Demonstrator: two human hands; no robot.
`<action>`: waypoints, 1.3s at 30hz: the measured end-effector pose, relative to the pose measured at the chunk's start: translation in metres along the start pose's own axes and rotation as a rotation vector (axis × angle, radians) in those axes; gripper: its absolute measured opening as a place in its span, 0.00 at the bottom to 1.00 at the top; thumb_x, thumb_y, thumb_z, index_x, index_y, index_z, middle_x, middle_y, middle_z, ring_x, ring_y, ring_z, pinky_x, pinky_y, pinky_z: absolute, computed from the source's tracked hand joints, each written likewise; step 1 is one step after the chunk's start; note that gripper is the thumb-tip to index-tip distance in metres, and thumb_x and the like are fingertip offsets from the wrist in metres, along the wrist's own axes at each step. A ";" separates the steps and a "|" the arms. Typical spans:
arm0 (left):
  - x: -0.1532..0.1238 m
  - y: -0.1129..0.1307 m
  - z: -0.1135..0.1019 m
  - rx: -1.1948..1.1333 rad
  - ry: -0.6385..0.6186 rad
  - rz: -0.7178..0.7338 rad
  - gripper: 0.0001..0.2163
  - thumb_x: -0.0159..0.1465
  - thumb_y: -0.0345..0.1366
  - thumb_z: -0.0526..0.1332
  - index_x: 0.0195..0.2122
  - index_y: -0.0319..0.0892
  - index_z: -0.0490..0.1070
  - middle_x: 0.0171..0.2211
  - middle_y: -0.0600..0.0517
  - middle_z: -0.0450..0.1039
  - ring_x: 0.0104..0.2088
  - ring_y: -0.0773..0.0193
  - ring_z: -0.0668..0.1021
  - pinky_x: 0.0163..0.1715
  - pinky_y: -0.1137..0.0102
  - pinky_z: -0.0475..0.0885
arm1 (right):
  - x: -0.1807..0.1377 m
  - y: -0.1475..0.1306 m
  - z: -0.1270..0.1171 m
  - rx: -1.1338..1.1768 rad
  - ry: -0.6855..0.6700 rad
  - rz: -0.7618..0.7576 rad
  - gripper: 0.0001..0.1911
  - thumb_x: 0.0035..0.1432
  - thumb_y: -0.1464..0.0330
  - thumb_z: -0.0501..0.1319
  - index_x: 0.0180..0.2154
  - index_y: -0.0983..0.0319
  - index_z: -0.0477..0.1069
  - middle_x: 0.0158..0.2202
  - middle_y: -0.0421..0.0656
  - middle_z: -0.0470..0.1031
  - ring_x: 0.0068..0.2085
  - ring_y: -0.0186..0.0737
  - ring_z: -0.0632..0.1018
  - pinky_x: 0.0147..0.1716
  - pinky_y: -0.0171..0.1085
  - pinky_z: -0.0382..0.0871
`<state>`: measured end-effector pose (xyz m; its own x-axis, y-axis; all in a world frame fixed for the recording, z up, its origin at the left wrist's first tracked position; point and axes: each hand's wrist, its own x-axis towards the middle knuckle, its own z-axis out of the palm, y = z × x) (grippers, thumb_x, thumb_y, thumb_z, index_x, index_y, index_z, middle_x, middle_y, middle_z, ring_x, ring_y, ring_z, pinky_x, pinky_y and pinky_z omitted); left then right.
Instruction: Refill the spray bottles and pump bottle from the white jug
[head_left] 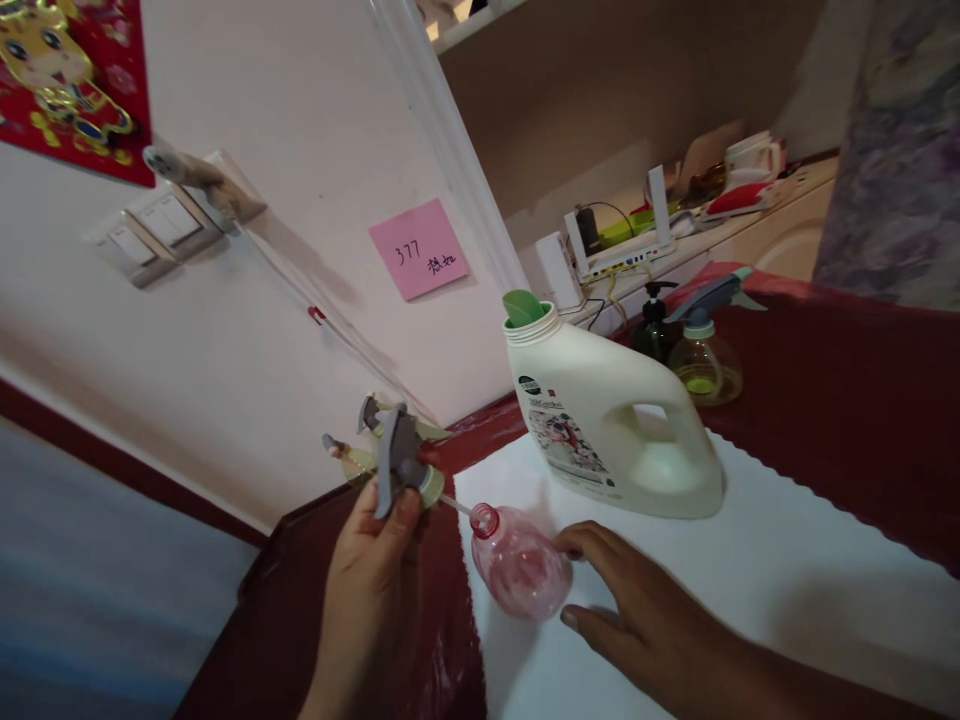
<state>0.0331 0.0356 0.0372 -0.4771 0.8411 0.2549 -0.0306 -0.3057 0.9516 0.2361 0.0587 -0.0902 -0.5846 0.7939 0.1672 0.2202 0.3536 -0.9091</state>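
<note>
My left hand is closed around a grey trigger spray head with a pale green collar. Its thin dip tube reaches toward the mouth of a pink transparent bottle; whether the tip is inside the neck I cannot tell. The bottle has no cap and stands on a white sheet. At the bottle's right side is my right hand, thumb and fingers apart, fingertips at or close to its wall. Behind the bottle stands a large cream detergent jug, uncapped, with a green spout showing.
More spray bottles stand by the wall on the left. At the back right are a clear spray bottle and a dark pump bottle. A white router sits on the shelf behind. Dark red cloth covers the table.
</note>
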 end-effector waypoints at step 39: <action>-0.017 -0.074 -0.016 0.056 -0.248 -0.070 0.13 0.66 0.39 0.68 0.51 0.49 0.76 0.45 0.52 0.78 0.46 0.60 0.77 0.45 0.70 0.70 | 0.066 -0.078 -0.052 -0.472 0.225 -0.734 0.21 0.68 0.74 0.58 0.61 0.62 0.67 0.66 0.49 0.65 0.65 0.46 0.64 0.64 0.49 0.61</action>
<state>0.0295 0.0364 -0.0407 -0.2450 0.9452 0.2158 -0.0040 -0.2236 0.9747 0.2204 0.1093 0.0116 -0.5487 0.3489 0.7597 0.1781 0.9367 -0.3015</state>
